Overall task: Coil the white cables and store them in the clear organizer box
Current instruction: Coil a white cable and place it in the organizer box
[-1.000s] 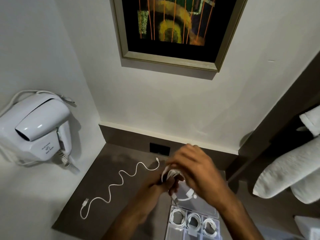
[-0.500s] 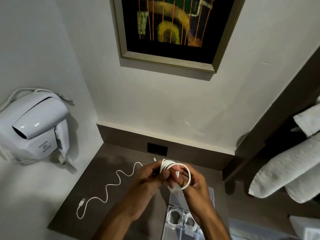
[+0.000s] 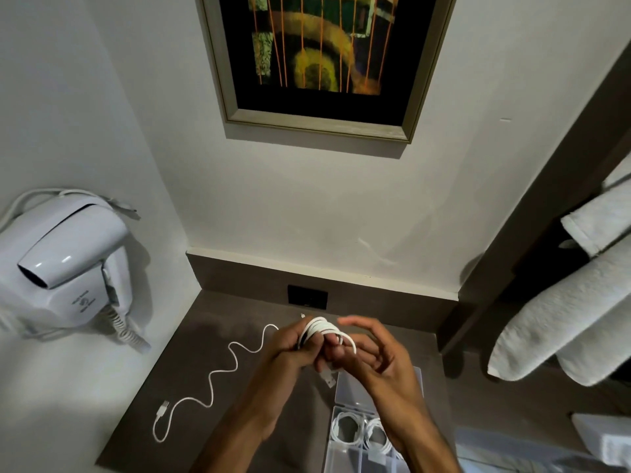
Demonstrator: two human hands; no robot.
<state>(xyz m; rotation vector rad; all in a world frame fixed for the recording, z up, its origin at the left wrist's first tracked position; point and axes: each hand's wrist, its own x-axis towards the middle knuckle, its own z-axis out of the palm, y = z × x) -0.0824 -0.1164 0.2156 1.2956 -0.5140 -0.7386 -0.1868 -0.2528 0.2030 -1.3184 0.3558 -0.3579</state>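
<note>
Above the dark counter (image 3: 218, 322), my left hand (image 3: 290, 346) pinches a coiled white cable (image 3: 319, 327), its loops wrapped over the fingers. My right hand (image 3: 372, 356) is beside the coil with fingers spread, touching its loops; the cable's USB plug (image 3: 328, 378) dangles below. A second white cable (image 3: 218, 372) lies loose in a wavy line on the counter, left of my hands. The clear organizer box (image 3: 345, 401) sits at the lower right, open, with coiled white cables (image 3: 348, 430) in its compartments, partly hidden by my right forearm.
A white hair dryer (image 3: 65, 264) hangs on the left wall. A dark wall socket (image 3: 307, 295) sits in the backsplash. A framed picture (image 3: 321, 63) hangs above. Rolled white towels (image 3: 563, 315) lie on the right shelf.
The coil grew tighter around my left fingers. My right hand came from over the coil to beside it and spread its fingers. The view shifted slightly.
</note>
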